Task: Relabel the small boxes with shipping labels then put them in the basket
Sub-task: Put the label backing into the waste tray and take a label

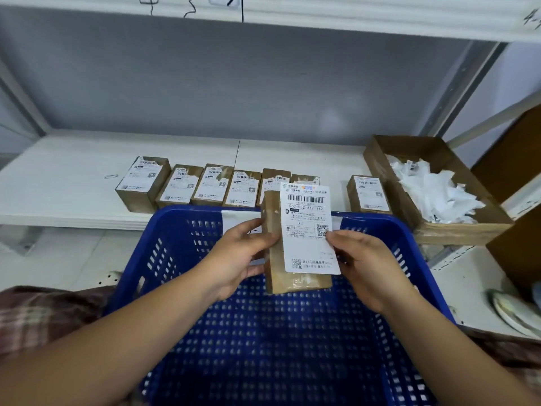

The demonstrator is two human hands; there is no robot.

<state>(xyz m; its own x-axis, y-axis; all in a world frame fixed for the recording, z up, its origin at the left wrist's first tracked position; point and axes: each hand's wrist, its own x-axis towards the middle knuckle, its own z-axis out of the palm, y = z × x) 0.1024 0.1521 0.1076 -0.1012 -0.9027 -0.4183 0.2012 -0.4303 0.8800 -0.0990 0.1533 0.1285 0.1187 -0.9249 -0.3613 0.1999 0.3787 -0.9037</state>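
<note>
A small brown box [275, 259] is held upright over the blue basket [181, 259]. My left hand [237, 259] grips its left side. A white shipping label [307, 227] lies against the box's front, sticking out past its right edge. My right hand [366, 268] pinches the label's right edge near the QR code. On the white shelf behind stand several small boxes [210, 186] in a row, each with a torn old label. One more small box [369, 194] stands apart at the right.
An open cardboard tray [445, 232] at the right holds crumpled white label scraps [436, 194]. The shelf [58, 183] has bare room at the left. A tall brown carton [515, 177] stands at far right. Metal shelf posts frame both sides.
</note>
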